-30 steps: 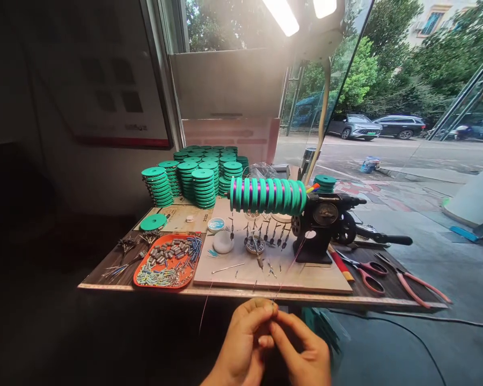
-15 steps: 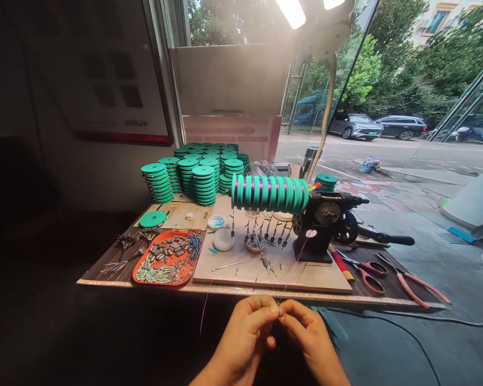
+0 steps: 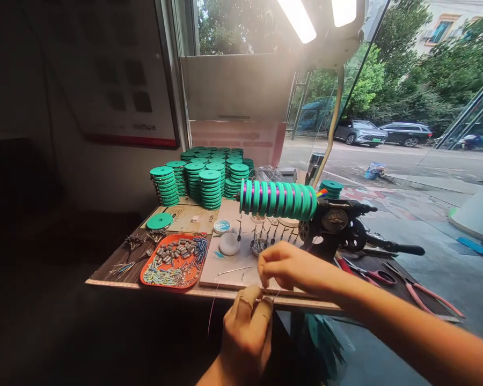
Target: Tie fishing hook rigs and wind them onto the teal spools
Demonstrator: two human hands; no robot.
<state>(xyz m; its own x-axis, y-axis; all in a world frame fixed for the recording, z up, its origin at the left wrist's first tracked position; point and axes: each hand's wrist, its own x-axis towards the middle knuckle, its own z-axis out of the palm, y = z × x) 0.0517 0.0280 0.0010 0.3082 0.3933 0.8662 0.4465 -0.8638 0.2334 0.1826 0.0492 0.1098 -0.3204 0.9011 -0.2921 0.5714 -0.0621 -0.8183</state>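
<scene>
My left hand point(image 3: 247, 327) is closed in a pinch just below the table's front edge, on a thin pink line point(image 3: 277, 294) that shows faintly beside its fingertips. From the right, my right hand point(image 3: 284, 265) reaches across with bent fingers pointing down, close above the left fingertips. Its fingertips are pressed together; what they hold is too small to make out. Behind it, a row of green foam spools point(image 3: 277, 199) wound with purple line sits on a black hand-cranked winder point(image 3: 334, 220). Small dark tackle pieces point(image 3: 268, 233) hang below the spools.
An orange tray point(image 3: 147, 276) holds grey weights and small coloured tubes. Stacked green spools point(image 3: 210, 190) stand behind. On the board point(image 3: 209, 276) are a white round piece point(image 3: 229, 244) and a metal needle-like rod point(image 3: 234, 271). Scissors point(image 3: 380, 276) and pink-handled pliers point(image 3: 421, 292) lie right.
My right hand has moved up and left over the board's front edge, its forearm now crossing from the right. My left hand has shifted slightly left and down. The view has tilted slightly.
</scene>
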